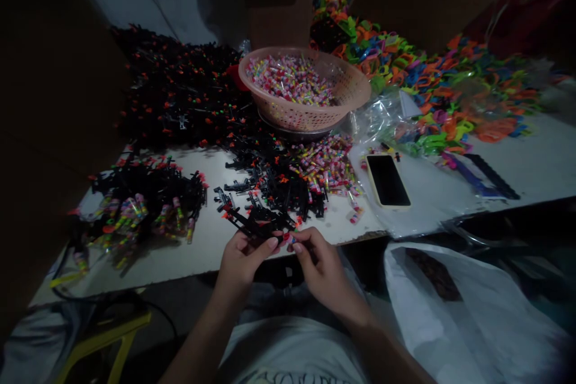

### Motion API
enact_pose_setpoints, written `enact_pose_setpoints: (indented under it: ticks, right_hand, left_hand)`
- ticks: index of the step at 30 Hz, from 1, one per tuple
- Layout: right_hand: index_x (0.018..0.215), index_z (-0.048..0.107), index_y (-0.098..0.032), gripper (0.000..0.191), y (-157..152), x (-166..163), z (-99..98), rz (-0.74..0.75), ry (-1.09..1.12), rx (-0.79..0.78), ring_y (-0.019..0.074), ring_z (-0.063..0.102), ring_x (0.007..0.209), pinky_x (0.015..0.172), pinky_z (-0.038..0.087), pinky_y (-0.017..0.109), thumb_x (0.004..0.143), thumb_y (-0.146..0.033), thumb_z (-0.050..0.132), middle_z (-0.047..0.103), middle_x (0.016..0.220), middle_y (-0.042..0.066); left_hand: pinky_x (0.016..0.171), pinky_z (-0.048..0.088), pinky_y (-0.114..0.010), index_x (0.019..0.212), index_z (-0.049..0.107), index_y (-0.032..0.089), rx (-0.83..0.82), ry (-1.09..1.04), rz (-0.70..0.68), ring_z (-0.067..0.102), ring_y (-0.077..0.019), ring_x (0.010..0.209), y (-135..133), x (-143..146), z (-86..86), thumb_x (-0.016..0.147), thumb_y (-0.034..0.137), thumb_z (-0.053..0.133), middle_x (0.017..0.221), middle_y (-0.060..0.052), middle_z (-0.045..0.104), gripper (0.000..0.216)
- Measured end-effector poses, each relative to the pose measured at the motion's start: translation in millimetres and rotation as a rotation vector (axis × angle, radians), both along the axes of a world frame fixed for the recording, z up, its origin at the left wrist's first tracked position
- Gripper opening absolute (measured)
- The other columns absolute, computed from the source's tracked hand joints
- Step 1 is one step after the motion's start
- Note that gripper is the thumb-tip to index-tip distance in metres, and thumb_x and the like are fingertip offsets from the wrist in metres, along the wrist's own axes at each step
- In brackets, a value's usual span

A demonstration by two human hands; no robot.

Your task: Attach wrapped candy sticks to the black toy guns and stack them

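Observation:
My left hand is closed on a black toy gun with an orange tip, just over the table's front edge; it may hold more than one. My right hand pinches a small colourful tube with a red end, right at the gun's near end. Whether the two parts are joined is hidden by the fingers. Beyond my hands lies a loose heap of black toy guns, and beside it a heap of small printed tubes. On the left, a cluster of toy guns with tubes at their ends lies together.
A pink perforated basket holds many tubes. Behind it on the left rises a big pile of black toy guns. Bright plastic pieces cover the back right. A phone lies on plastic sheeting. A white sack stands below right.

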State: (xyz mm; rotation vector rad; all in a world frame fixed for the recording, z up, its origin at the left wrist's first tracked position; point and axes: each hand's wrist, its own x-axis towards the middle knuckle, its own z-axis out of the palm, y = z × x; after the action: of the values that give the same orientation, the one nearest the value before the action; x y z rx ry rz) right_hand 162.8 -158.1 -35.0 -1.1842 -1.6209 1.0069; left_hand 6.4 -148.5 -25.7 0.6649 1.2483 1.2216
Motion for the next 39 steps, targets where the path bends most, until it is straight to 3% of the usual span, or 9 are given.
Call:
enact_pose_setpoints:
  ticks: [5,10,18,22,34,39]
  right_hand:
    - [0.096,0.048,-0.02,0.011,-1,0,7.5,0.055,-0.21,0.087,0.0178,0.062,0.081,0.071,0.047,0.027,0.092,-0.018,0.038,0.064,0.089,0.007]
    - [0.094,0.045,-0.02,0.012,0,3,11.8,0.138,-0.284,0.086,0.0192,0.062,0.079,0.068,0.048,0.029,0.091,-0.014,0.035,0.065,0.089,0.009]
    - [0.1,0.046,-0.02,0.014,-4,2,8.4,0.135,-0.253,0.112,0.0189,0.063,0.084,0.073,0.049,0.029,0.092,-0.017,0.035,0.065,0.093,0.009]
    - [0.1,0.045,-0.021,0.013,-7,0,6.8,0.087,-0.225,0.167,0.0182,0.063,0.083,0.072,0.05,0.028,0.092,-0.016,0.036,0.065,0.091,0.008]
    - [0.1,0.047,-0.022,0.01,-13,0,1.2,0.048,0.017,0.086,0.0137,0.062,0.076,0.067,0.049,0.023,0.093,-0.023,0.041,0.064,0.087,0.003]
    - [0.102,0.045,-0.022,0.012,-12,1,4.2,0.082,-0.093,0.156,0.0156,0.061,0.08,0.071,0.049,0.026,0.092,-0.019,0.039,0.064,0.09,0.005]
  left_hand:
    - [0.069,0.056,-0.03,0.091,0.064,0.014,-0.001,-0.01,-0.005,0.069,-0.0218,0.078,-3,-1,1.4,0.054,0.032,0.084,0.081,-0.008,0.073,0.046]
    - [0.073,0.055,-0.03,0.087,0.067,0.014,0.019,0.026,-0.002,0.069,-0.0223,0.08,-9,0,2.9,0.054,0.03,0.084,0.08,-0.008,0.074,0.041]
    - [0.068,0.056,-0.027,0.087,0.067,0.015,-0.002,-0.067,0.061,0.069,-0.0213,0.081,-15,3,-11.1,0.057,0.035,0.082,0.082,-0.007,0.073,0.039]
    - [0.067,0.056,-0.027,0.087,0.065,0.016,-0.003,-0.119,0.091,0.069,-0.0209,0.081,-16,5,-7.5,0.055,0.034,0.083,0.08,-0.006,0.073,0.041]
    - [0.072,0.058,-0.037,0.087,0.06,0.019,0.015,-0.051,0.057,0.07,-0.0224,0.076,-17,6,4.0,0.052,0.036,0.084,0.076,-0.003,0.072,0.046]
    - [0.071,0.058,-0.037,0.086,0.061,0.018,0.025,-0.01,0.072,0.069,-0.0226,0.076,-18,7,4.0,0.052,0.035,0.085,0.076,-0.004,0.072,0.044]
